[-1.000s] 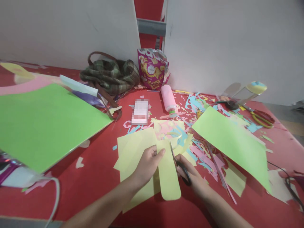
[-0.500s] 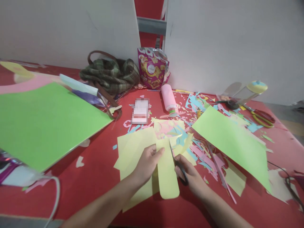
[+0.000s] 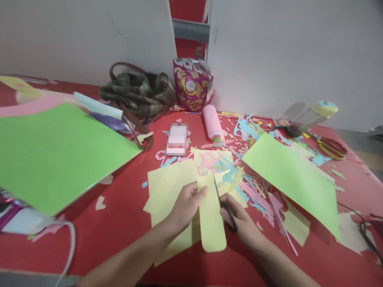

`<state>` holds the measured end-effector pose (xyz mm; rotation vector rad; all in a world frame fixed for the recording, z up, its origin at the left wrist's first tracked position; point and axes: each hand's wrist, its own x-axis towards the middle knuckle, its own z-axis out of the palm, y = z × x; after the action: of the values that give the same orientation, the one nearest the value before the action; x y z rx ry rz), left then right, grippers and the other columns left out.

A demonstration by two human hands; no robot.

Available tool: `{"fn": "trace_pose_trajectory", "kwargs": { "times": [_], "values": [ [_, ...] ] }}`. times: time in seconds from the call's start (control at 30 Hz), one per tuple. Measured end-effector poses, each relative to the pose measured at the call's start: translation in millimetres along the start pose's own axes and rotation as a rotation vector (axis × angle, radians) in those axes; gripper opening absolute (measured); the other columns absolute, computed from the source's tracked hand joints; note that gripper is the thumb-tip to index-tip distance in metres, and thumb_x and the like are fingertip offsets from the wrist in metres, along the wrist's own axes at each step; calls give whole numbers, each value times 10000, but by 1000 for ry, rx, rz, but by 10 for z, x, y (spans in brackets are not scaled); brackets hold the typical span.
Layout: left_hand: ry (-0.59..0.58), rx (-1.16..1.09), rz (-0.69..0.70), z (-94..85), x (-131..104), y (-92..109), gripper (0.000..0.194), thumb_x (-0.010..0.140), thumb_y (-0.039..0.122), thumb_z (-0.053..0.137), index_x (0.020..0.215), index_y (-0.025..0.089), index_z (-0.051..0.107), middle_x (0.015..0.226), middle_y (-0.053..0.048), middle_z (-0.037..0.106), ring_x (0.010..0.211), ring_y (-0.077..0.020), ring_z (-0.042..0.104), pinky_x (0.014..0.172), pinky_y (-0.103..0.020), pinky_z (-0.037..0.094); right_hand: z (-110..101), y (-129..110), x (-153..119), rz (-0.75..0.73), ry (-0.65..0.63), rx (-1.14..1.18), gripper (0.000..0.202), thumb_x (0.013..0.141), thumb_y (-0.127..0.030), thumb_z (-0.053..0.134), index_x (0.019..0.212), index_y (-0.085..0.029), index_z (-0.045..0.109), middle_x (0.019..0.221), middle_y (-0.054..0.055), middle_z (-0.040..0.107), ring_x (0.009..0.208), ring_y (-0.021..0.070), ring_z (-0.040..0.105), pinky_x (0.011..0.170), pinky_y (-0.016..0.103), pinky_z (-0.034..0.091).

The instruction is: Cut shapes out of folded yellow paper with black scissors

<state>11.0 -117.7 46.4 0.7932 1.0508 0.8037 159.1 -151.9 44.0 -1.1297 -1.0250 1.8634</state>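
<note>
A yellow paper strip (image 3: pixel 212 223) with rounded lower corners is pinched between the thumb and fingers of my left hand (image 3: pixel 187 205). My right hand (image 3: pixel 239 219) is closed on black-handled scissors (image 3: pixel 229 215), whose blades lie along the strip's upper right edge. Beneath and left of the strip, larger yellow sheets (image 3: pixel 170 187) lie on the red table (image 3: pixel 119 231). Another yellow sheet with pink and blue scraps (image 3: pixel 227 165) on it sits just beyond the hands.
Green boards (image 3: pixel 60 155) and a green sheet (image 3: pixel 293 179) flank the hands. Behind are a plaid bag (image 3: pixel 140 91), a snack pouch (image 3: pixel 193 85), a pink bottle (image 3: pixel 212 121) and a pixelated object (image 3: pixel 177 139). At right are a clear container (image 3: pixel 317 115) and red-and-yellow-handled scissors (image 3: pixel 332 147).
The paper strip has shifted very slightly toward the right and the near edge. Both hands keep their grips and almost the same places.
</note>
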Motion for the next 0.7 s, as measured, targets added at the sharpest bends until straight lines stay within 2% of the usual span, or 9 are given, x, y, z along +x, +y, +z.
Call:
{"fn": "trace_pose_trajectory", "kwargs": {
  "times": [0.27, 0.47, 0.7],
  "values": [
    [-33, 25, -21, 4, 3, -13, 220, 740, 335, 512, 681, 125, 547, 566, -8, 583, 497, -118, 521, 487, -221, 391, -12, -19, -9, -15, -3, -2, 264, 737, -406, 536, 734, -185, 393, 616, -55, 339, 550, 76, 287, 513, 197, 239],
    [-20, 65, -13, 2, -3, -25, 236, 728, 345, 524, 647, 124, 539, 528, 1, 558, 468, -110, 501, 468, -217, 375, -13, 4, 3, 7, 16, -7, 283, 724, -427, 540, 733, -190, 385, 584, -65, 337, 500, 69, 258, 479, 201, 216],
    [-15, 110, -4, 0, -2, -34, 252, 734, 362, 514, 644, 126, 520, 557, -4, 551, 484, -108, 500, 472, -216, 368, -20, -2, 2, -15, 25, -20, 304, 704, -454, 546, 721, -195, 387, 606, -52, 345, 531, 85, 301, 506, 211, 246]
  ]
}}
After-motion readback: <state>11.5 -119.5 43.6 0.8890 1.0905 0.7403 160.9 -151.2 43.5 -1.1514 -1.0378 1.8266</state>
